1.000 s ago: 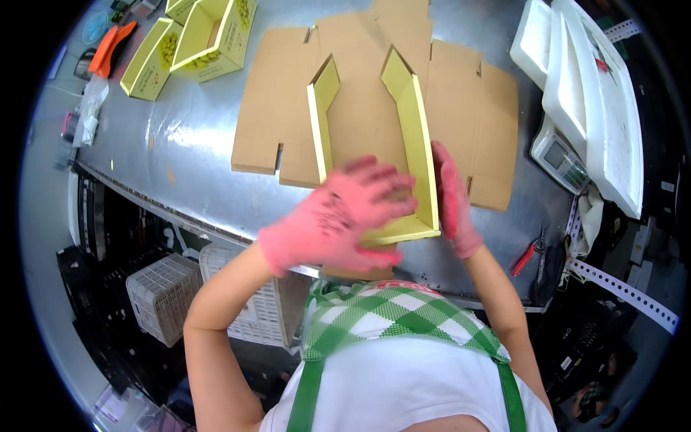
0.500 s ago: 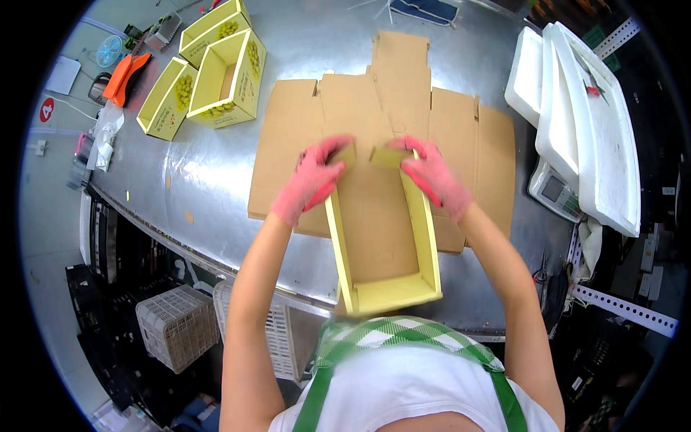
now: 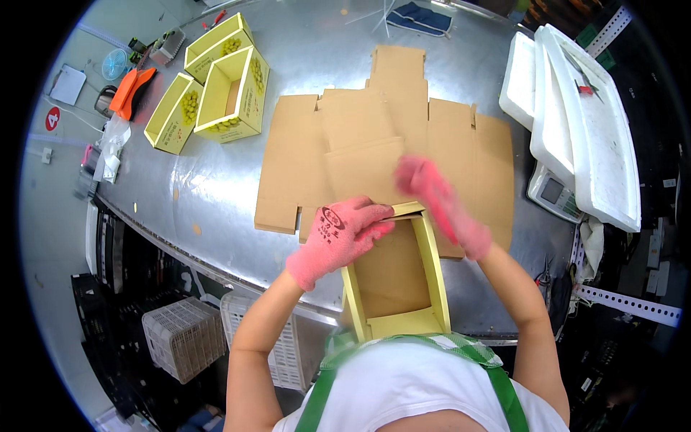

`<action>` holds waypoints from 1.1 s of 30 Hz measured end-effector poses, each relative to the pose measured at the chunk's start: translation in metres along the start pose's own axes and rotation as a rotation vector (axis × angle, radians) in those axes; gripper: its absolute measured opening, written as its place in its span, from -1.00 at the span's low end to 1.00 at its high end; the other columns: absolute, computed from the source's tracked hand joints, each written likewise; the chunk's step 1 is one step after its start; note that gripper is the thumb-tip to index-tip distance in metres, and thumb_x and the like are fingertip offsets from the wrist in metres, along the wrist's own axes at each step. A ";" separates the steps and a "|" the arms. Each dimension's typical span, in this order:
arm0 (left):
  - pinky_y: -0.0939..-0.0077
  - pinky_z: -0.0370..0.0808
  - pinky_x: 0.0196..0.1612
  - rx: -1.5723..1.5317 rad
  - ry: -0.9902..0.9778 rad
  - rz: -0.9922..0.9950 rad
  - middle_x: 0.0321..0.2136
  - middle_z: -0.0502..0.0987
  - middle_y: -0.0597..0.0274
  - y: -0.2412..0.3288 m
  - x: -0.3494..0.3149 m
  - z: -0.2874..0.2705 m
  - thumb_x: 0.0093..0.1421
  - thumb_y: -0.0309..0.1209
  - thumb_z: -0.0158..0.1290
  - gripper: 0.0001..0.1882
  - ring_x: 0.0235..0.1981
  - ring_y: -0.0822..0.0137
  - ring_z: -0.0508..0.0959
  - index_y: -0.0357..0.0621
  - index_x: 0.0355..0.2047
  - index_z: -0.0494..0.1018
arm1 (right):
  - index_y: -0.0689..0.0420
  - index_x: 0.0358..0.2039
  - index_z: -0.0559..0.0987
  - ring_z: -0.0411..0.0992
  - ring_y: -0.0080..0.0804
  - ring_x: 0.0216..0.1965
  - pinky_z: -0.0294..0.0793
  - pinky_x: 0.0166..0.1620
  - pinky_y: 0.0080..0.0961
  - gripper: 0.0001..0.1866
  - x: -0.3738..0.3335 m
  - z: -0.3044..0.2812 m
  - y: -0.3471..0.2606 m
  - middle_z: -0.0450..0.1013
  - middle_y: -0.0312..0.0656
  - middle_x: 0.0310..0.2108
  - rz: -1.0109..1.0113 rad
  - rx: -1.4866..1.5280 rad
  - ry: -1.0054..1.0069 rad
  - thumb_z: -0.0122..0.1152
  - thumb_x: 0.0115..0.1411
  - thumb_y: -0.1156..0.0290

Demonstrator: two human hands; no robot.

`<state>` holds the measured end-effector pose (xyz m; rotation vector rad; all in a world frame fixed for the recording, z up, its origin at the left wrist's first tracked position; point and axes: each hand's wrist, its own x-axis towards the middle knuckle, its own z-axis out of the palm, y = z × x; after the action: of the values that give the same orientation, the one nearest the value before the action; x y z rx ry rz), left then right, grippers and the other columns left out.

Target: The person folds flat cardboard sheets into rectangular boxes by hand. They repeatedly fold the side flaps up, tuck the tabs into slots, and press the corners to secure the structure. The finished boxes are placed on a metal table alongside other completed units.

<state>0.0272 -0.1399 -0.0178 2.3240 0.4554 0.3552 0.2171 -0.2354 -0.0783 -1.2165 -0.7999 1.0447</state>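
Observation:
A half-folded cardboard box [image 3: 438, 288], pale yellow on its walls and brown on its inner bottom, lies close against my apron. In its pink glove, my left hand [image 3: 338, 234] pinches the folded flaps [image 3: 407, 209] at the far end of the box. My right hand [image 3: 435, 194], gloved the same way, is raised just beyond the far right corner; motion smears its fingers. Flat brown cardboard sheets [image 3: 461, 151] lie under and beyond the hands, with one flap [image 3: 365, 165] folded out past the box.
Several yellow boxes [image 3: 232, 93] with grape pictures stand at the far left, beside an orange-and-black tool [image 3: 132, 92]. White foam trays [image 3: 597, 129] and a scale [image 3: 554, 191] are on the right. Below the metal table [image 3: 173, 198] sits a white crate [image 3: 184, 338].
The box has shifted toward me, and its far flaps are now folded inward. My left hand came nearer and to the right onto them; my right hand has lifted off the side wall.

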 end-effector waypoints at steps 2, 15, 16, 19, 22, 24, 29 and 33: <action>0.42 0.49 -0.37 0.041 -0.032 0.015 -0.43 0.52 0.21 0.007 0.002 -0.002 0.07 -0.36 0.16 -0.78 -0.42 0.20 0.55 -0.09 -0.25 0.54 | 0.21 0.16 0.24 0.28 -0.41 0.08 0.21 0.14 -0.49 -0.39 0.029 -0.001 -0.009 0.36 -0.14 0.01 0.027 -0.105 0.222 -0.04 0.28 0.01; 0.38 0.37 -0.13 0.090 0.575 0.181 -0.39 0.51 0.17 -0.024 -0.015 0.042 0.11 -0.39 0.08 -0.76 -0.30 0.23 0.47 -0.15 -0.19 0.49 | 0.20 -0.13 0.52 0.35 -0.49 -0.12 0.35 -0.06 -0.54 -0.51 -0.004 -0.003 0.012 0.44 -0.26 -0.20 0.304 0.267 0.114 0.07 0.22 -0.01; 0.36 0.36 -0.09 0.033 0.712 0.171 -0.32 0.49 0.15 -0.028 -0.020 0.050 0.14 -0.38 0.06 -0.73 -0.25 0.23 0.47 -0.17 -0.15 0.45 | 0.20 -0.14 0.52 0.36 -0.48 -0.13 0.36 -0.07 -0.54 -0.56 -0.003 -0.013 0.021 0.44 -0.27 -0.21 0.239 0.308 -0.049 0.12 0.19 0.06; 0.34 0.33 0.01 -0.371 0.895 0.072 -0.10 0.42 0.09 -0.041 -0.027 0.062 0.23 -0.36 -0.01 -0.65 -0.11 0.23 0.44 -0.22 0.00 0.30 | 0.18 -0.29 0.50 0.36 -0.47 -0.20 0.31 0.00 -0.45 -0.72 -0.002 -0.035 0.038 0.40 -0.26 -0.30 0.153 0.360 -0.348 0.17 0.16 0.22; 0.41 0.26 0.14 -1.006 0.381 -0.108 0.03 0.36 0.11 -0.040 -0.017 0.030 0.34 -0.34 -0.13 -0.61 0.04 0.29 0.38 -0.23 0.12 0.22 | 0.16 -0.41 0.51 0.33 -0.46 -0.23 0.21 0.16 -0.36 -0.83 0.000 -0.038 0.007 0.38 -0.25 -0.34 0.154 0.254 -0.489 0.17 0.15 0.32; 0.43 0.28 0.13 -0.978 -0.138 -0.393 0.01 0.37 0.17 -0.035 -0.009 0.011 0.14 -0.33 0.10 -0.43 0.06 0.29 0.37 -0.22 0.14 0.25 | 0.15 -0.25 0.50 0.32 -0.49 -0.19 0.21 0.14 -0.47 -0.77 -0.004 -0.034 -0.019 0.39 -0.26 -0.26 0.307 0.102 -0.511 0.25 0.09 0.37; 0.47 0.46 -0.11 -0.278 -0.426 -0.420 -0.14 0.41 0.21 -0.007 0.010 -0.008 -0.22 -0.33 0.34 -0.23 -0.13 0.32 0.45 -0.14 0.07 0.33 | 0.12 0.06 0.40 0.36 -0.55 -0.18 0.36 -0.12 -0.58 -0.41 -0.009 -0.029 -0.047 0.39 -0.28 -0.16 0.598 -0.422 -0.501 0.39 -0.01 0.33; 0.44 0.49 -0.26 -0.042 -0.439 -0.297 -0.21 0.41 0.14 -0.011 0.014 -0.001 -0.22 -0.34 0.32 -0.32 -0.23 0.27 0.48 -0.16 -0.02 0.37 | 0.12 0.04 0.42 0.39 -0.51 -0.26 0.41 -0.25 -0.47 -0.44 -0.012 -0.015 -0.062 0.44 -0.26 -0.27 0.602 -0.651 -0.495 0.34 0.01 0.28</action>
<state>0.0366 -0.1259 -0.0228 2.1665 0.5529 -0.2811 0.2390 -0.2532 -0.0202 -1.8514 -1.2578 1.6928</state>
